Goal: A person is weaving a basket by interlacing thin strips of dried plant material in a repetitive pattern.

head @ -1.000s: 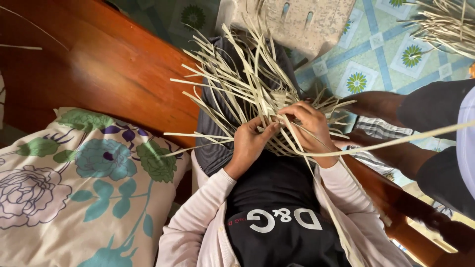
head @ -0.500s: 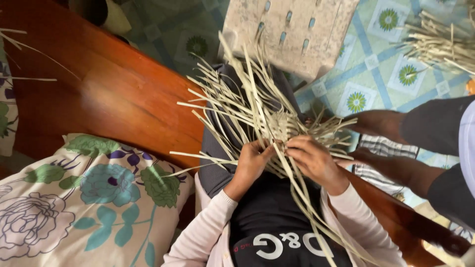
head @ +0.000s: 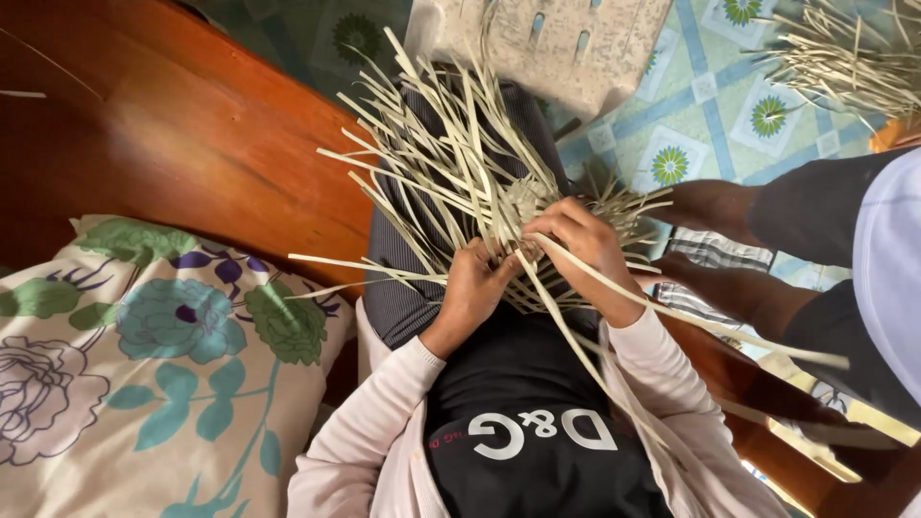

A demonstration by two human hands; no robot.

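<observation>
A half-woven piece of pale dried leaf strips (head: 451, 182) rests on my lap, its loose ends fanning out up and to the left. My left hand (head: 475, 288) is closed around the strips at the lower edge of the woven knot. My right hand (head: 580, 245) pinches a long strip (head: 691, 321) that trails down to the right past my sleeve. Both hands sit close together over the centre of the weave. I wear a pale pink long-sleeved top over a black shirt.
A floral cushion (head: 144, 364) lies at lower left on a red-brown wooden bench (head: 173, 134). Another person's legs (head: 748, 249) in dark shorts cross at the right. A beige perforated stool (head: 566, 48) stands ahead, and a loose bundle of strips (head: 844, 58) lies on the patterned floor mat.
My right hand has drawn a long strip out and down to the right. My left hand kept its grip on the weave, and the view shifted slightly.
</observation>
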